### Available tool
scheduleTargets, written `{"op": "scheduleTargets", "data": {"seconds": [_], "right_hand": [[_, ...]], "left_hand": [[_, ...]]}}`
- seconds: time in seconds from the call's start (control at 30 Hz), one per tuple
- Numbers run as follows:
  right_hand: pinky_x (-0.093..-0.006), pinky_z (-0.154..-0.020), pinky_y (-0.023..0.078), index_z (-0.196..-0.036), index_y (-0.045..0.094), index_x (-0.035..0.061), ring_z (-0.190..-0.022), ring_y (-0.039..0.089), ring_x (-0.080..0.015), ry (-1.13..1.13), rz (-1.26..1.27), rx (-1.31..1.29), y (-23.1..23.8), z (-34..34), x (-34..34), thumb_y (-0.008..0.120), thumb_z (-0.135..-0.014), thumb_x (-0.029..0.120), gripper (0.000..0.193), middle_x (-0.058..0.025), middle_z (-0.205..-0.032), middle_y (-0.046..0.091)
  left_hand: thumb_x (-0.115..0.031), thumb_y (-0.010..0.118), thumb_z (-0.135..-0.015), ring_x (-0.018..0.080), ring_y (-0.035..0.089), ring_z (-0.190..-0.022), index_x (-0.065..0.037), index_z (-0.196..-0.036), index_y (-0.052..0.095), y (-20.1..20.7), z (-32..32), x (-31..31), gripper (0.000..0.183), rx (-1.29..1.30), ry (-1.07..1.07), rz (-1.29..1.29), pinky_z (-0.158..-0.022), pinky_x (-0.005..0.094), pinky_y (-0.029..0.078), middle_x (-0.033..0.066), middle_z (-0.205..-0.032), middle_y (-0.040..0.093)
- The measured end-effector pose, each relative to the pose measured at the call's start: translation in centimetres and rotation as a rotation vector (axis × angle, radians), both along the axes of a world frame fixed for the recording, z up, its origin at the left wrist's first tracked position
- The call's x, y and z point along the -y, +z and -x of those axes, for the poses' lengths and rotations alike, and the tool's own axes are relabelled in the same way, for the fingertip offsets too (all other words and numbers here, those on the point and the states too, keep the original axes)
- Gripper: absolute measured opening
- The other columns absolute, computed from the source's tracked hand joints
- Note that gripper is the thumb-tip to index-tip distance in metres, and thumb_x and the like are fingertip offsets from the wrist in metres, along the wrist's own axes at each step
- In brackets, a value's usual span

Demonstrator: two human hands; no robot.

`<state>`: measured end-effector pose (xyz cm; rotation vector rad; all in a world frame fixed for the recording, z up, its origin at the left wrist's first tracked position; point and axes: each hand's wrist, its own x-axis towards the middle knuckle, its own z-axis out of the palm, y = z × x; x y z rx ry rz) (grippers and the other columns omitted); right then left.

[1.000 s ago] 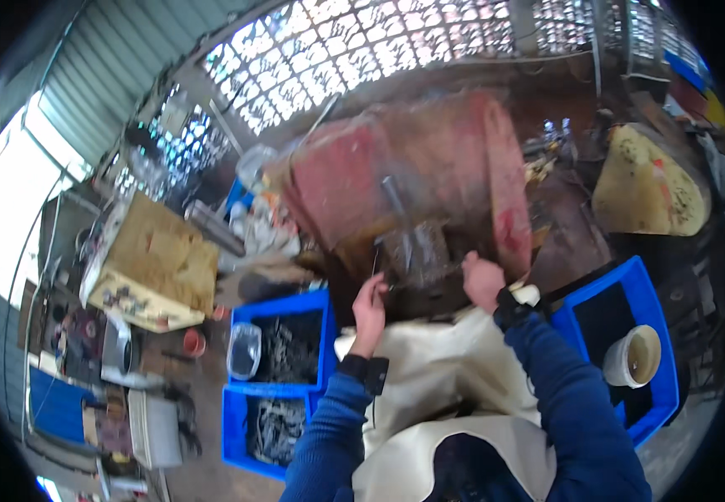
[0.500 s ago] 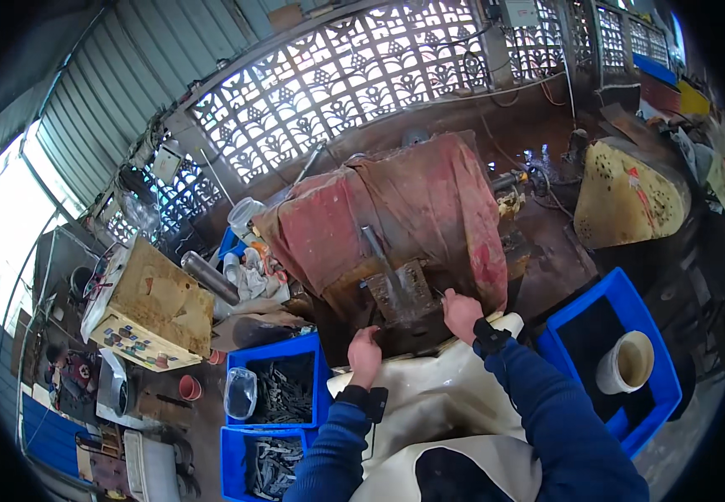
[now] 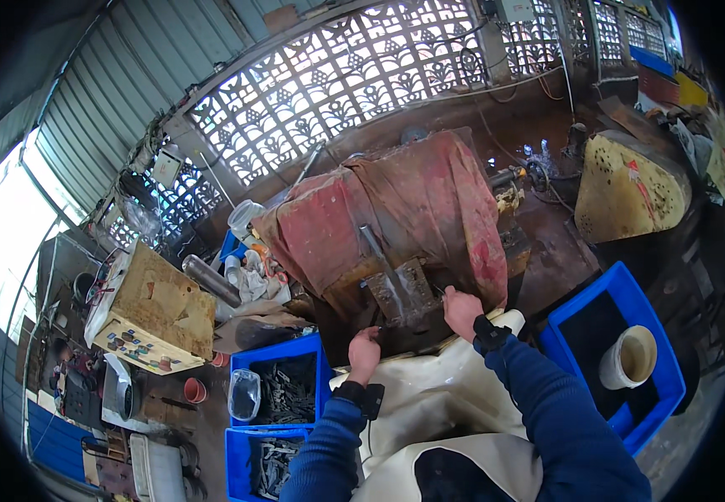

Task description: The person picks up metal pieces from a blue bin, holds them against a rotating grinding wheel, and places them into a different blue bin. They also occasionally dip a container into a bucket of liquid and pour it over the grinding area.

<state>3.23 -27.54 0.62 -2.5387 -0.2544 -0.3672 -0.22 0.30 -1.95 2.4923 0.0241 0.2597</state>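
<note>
Both of my hands are at the front of a machine draped with a stained red cloth (image 3: 312, 222). My left hand (image 3: 364, 353) is closed, left of and below a wet metal plate (image 3: 402, 291). On the plate's right side, my right hand (image 3: 462, 313) is closed too, fingers pinched together. Small dark tips show at the fingers of both hands, but what they grip is too small to make out. A metal pipe (image 3: 378, 255) slants down to the plate, where water splashes. A cream apron (image 3: 429, 393) covers my lap below the hands.
Two blue bins (image 3: 319, 381) with dark, narrow strips stand at my left, a clear plastic tub (image 3: 245, 395) in the farther one. Another blue bin (image 3: 556, 335) at my right holds a white bucket (image 3: 628, 358). Stained cream-coloured housings (image 3: 161, 305) flank the machine.
My hands stay in nearly the same place and remain closed. The splash at the plate's lower edge looks smaller. The whole view has shifted very slightly.
</note>
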Motion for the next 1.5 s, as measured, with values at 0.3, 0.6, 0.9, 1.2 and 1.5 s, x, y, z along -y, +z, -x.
{"op": "scheduleTargets", "data": {"seconds": [0.3, 0.6, 0.9, 1.2, 1.5], "right_hand": [[-0.0502, -0.061, 0.051, -0.092, 0.049, 0.0021, -0.07, 0.064, -0.0395, -0.017, 0.03, -0.032, -0.1, -0.3, 0.0, 0.047, -0.094, 0.017, 0.015, -0.0195, -0.076, 0.064], [-0.05, -0.061, 0.051, -0.091, 0.048, 0.0025, -0.07, 0.064, -0.0392, -0.013, 0.045, -0.025, -0.1, -0.1, 0.0, 0.047, -0.094, 0.016, 0.014, -0.02, -0.075, 0.064], [-0.0479, -0.062, 0.053, -0.091, 0.051, 0.003, -0.069, 0.066, -0.0378, -0.025, 0.044, -0.033, -0.2, -0.2, -0.1, 0.049, -0.092, 0.016, 0.014, -0.019, -0.074, 0.065], [-0.0475, -0.061, 0.053, -0.092, 0.051, 0.0025, -0.069, 0.066, -0.0376, -0.011, 0.035, -0.021, -0.3, -0.2, 0.0, 0.049, -0.092, 0.017, 0.014, -0.0191, -0.074, 0.065], [-0.0479, -0.061, 0.053, -0.092, 0.05, 0.0025, -0.069, 0.066, -0.038, -0.019, 0.062, -0.009, -0.2, -0.3, 0.0, 0.049, -0.091, 0.017, 0.014, -0.0192, -0.074, 0.065]], "left_hand": [[-0.005, 0.051, -0.08, 0.0319, 0.064, -0.096, -0.012, -0.109, 0.071, 1.6, 0.3, -0.7, 0.035, 0.01, -0.042, -0.268, -0.083, 0.0402, 0.052, 0.0128, -0.102, 0.067], [-0.006, 0.054, -0.079, 0.0344, 0.064, -0.096, -0.009, -0.109, 0.07, 2.1, 0.6, 0.2, 0.034, -0.036, 0.006, -0.214, -0.084, 0.042, 0.051, 0.0157, -0.103, 0.067], [-0.007, 0.051, -0.083, 0.0316, 0.064, -0.099, -0.015, -0.112, 0.07, 1.5, 0.4, -0.1, 0.035, -0.072, 0.025, -0.247, -0.085, 0.0402, 0.052, 0.0114, -0.108, 0.067], [-0.007, 0.052, -0.083, 0.032, 0.063, -0.1, -0.014, -0.112, 0.07, 1.2, 0.2, -0.1, 0.035, -0.091, 0.048, -0.237, -0.086, 0.0405, 0.052, 0.0121, -0.11, 0.067], [-0.007, 0.052, -0.083, 0.0331, 0.063, -0.102, -0.012, -0.112, 0.07, 0.5, -0.1, -0.5, 0.035, -0.044, 0.027, -0.203, -0.089, 0.0401, 0.051, 0.0135, -0.111, 0.066]]}}
